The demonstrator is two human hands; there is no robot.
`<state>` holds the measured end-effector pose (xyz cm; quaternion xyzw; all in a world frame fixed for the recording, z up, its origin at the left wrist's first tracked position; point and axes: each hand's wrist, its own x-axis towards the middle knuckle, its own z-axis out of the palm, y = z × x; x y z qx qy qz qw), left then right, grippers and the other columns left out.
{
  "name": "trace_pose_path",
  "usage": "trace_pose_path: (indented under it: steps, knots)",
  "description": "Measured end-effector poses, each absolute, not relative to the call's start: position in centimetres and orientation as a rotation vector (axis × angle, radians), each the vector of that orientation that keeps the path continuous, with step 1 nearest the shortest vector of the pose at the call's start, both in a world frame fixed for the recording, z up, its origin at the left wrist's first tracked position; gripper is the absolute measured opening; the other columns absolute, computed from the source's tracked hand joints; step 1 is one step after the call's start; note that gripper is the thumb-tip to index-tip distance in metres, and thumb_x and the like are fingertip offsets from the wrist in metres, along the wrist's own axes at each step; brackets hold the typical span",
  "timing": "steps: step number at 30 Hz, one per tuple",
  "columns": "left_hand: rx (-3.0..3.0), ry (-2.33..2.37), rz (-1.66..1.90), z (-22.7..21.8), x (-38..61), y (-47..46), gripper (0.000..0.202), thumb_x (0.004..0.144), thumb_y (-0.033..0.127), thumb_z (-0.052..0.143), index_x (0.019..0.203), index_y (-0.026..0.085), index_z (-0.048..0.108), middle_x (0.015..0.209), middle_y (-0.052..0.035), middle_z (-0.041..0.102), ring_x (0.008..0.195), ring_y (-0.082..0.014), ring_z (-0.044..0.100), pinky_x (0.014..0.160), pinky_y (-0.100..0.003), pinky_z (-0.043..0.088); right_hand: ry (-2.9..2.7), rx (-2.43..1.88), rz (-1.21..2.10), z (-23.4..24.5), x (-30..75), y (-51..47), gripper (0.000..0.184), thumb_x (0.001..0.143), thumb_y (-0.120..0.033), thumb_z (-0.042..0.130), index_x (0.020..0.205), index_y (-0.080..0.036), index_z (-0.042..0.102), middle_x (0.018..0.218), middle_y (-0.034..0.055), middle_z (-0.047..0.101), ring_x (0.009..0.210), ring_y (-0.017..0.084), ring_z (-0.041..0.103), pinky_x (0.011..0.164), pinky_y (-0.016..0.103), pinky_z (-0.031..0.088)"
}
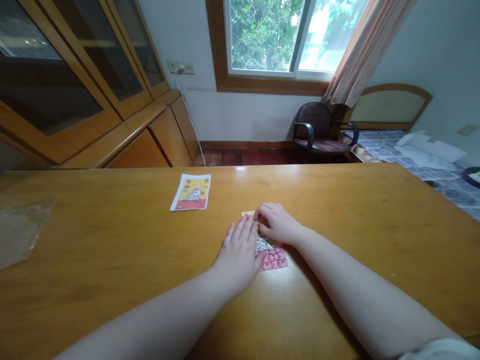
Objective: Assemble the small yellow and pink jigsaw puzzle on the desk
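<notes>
A small jigsaw puzzle (274, 259) lies on the wooden table, with pink pieces along its near edge, a white patterned figure in the middle and yellow at the far edge. Across its left side my left hand (241, 250) rests flat, fingers stretched out, covering that part. My right hand (275, 222) is over the upper right of the puzzle with its fingers curled down and pinched at the surface. Whatever is between those fingertips is hidden. Further left lies a picture card (192, 192) showing a white bird-like animal on yellow and red.
The wooden table (356, 215) spreads out on both sides. A clear plastic bag (22, 232) lies at its left. Beyond the far edge stand a cabinet (150, 145) on the left, an armchair (318, 130) under the window and a bed (397, 145) at the right.
</notes>
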<state>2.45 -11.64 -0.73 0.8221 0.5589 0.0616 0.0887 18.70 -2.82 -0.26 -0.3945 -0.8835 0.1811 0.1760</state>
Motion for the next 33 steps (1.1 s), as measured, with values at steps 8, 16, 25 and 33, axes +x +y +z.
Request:
trace_pose_path:
  steps: [8, 16, 25, 33]
  knots:
    - [2.405, 1.582, 0.156, -0.4, 2.1, -11.4, 0.061, 0.094, 0.048, 0.045, 0.145, 0.015, 0.041, 0.157, -0.0152, 0.031, 0.147, -0.0304, 0.023, 0.119, -0.053, 0.018, -2.384, -1.011, 0.604, -0.7, 19.2, -2.5, 0.018, 0.073, -0.007, 0.059, 0.088, -0.018, 0.06, 0.084, 0.0026, 0.063, 0.082, 0.018, 0.058, 0.08, 0.031, 0.043]
    - [2.412, 1.531, 0.156, -0.1, 1.9, -11.4, 0.055, 0.094, 0.049, 0.045, 0.144, 0.027, 0.045, 0.158, -0.0151, 0.028, 0.147, -0.033, 0.02, 0.118, -0.056, 0.018, -2.215, -1.059, 0.869, -0.6, 19.4, -2.5, 0.011, 0.076, -0.008, 0.059, 0.079, -0.019, 0.06, 0.076, -0.0006, 0.059, 0.069, 0.013, 0.055, 0.067, 0.025, 0.044]
    - [2.373, 1.532, 0.175, -0.1, 1.8, -11.3, 0.057, 0.092, 0.05, 0.047, 0.146, 0.03, 0.042, 0.159, -0.0133, 0.028, 0.147, -0.0324, 0.02, 0.118, -0.056, 0.016, -2.047, -1.106, 0.982, -0.5, 20.4, -2.2, 0.028, 0.077, -0.009, 0.056, 0.101, -0.017, 0.067, 0.08, 0.0005, 0.061, 0.071, 0.012, 0.056, 0.067, 0.026, 0.047]
    - [2.386, 1.555, 0.2, -0.2, 1.8, -11.3, 0.059, 0.091, 0.05, 0.048, 0.146, 0.03, 0.042, 0.157, -0.0131, 0.033, 0.146, -0.0323, 0.025, 0.117, -0.055, 0.019, -2.165, -1.146, 0.835, -0.1, 21.2, -2.0, 0.022, 0.082, -0.013, 0.058, 0.096, -0.018, 0.074, 0.088, 0.0049, 0.063, 0.075, 0.014, 0.06, 0.074, 0.029, 0.05]
